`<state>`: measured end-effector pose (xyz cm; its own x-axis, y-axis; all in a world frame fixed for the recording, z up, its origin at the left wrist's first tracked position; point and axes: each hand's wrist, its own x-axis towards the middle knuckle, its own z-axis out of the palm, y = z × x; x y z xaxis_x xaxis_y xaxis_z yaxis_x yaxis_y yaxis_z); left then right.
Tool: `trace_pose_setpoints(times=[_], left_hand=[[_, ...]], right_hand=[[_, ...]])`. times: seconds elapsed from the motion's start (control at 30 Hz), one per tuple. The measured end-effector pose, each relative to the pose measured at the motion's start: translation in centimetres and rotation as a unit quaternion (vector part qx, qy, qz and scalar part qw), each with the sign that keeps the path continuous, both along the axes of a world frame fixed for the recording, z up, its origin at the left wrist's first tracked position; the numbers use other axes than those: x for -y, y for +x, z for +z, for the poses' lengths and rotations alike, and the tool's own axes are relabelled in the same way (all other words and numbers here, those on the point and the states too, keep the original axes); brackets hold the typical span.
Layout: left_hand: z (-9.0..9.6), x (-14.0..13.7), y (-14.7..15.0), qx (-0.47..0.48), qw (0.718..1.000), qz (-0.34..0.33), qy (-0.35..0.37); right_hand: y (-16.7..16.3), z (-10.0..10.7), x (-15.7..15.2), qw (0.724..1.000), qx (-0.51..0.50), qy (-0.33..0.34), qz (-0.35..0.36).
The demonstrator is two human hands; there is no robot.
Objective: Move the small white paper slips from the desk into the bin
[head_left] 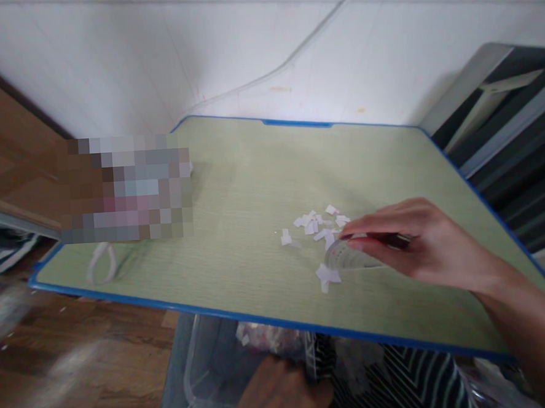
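My right hand pinches a clear semicircular protractor between thumb and fingers, its curved edge down by the tabletop. Small white paper scraps lie in a loose cluster just beyond and left of it. A few more paper pieces touch or sit close to the protractor's left end. Below the table's front edge, my left hand is closed in a fist beside a clear plastic bin. Whatever its fingers may hold is hidden. Whitish and pinkish bits lie in the bin.
The folding table has a pale green top and blue edging. A white loop rests at its left, by a blurred-out patch. A brown box stands at the left, a dark slatted frame at the right, a white wall behind.
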<state>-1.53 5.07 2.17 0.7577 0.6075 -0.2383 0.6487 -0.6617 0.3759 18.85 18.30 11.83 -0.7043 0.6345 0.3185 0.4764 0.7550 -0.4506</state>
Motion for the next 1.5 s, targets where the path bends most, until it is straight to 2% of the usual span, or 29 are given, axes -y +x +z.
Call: trace_pose_setpoints(times=[0.13, 0.23, 0.4, 0.63, 0.8, 0.93, 1.03, 1.13, 1.23, 1.33, 1.5], left_hand=[[0.2, 0.3, -0.1, 0.004, 1.0, 0.02, 0.0], [0.4, 0.0, 0.0, -0.022, 0.999, 0.008, -0.023], [0.5, -0.6, 0.2, -0.036, 0.998, 0.005, -0.059], [1.2, -0.7, 0.2, -0.048, 0.994, 0.005, -0.096], [1.5, -0.7, 0.2, -0.054, 0.994, 0.003, -0.095], [1.3, -0.4, 0.2, -0.061, 0.993, 0.007, -0.096], [1.1, -0.5, 0.1, -0.053, 0.993, 0.009, -0.105], [0.7, -0.3, 0.0, -0.045, 0.996, 0.011, -0.082], [0.1, 0.1, -0.3, -0.013, 0.999, 0.02, -0.043], [-0.4, 0.5, -0.6, 0.03, 0.998, 0.029, -0.036], [-0.2, 0.3, -0.5, 0.021, 0.999, 0.024, -0.032]], right_hand=[[0.0, 0.0, -0.1, 1.0, -0.01, -0.015, -0.005], [0.0, -0.2, -0.4, 1.0, 0.002, -0.025, -0.006], [0.7, -0.1, -1.2, 0.994, 0.019, -0.087, 0.059], [0.8, 0.9, -1.2, 0.961, 0.08, -0.219, 0.151], [0.5, 1.2, -0.9, 0.946, 0.095, -0.265, 0.161], [0.8, 1.2, -0.9, 0.929, 0.097, -0.3, 0.196], [1.1, 1.1, -1.2, 0.951, 0.05, -0.27, 0.144], [1.3, 1.0, -1.5, 0.98, -0.02, -0.198, -0.004], [1.2, 0.7, -1.7, 0.981, -0.043, -0.157, -0.105], [1.2, 0.4, -1.8, 0.983, -0.039, -0.133, -0.124], [1.4, 0.6, -1.7, 0.987, 0.007, -0.148, -0.059]])
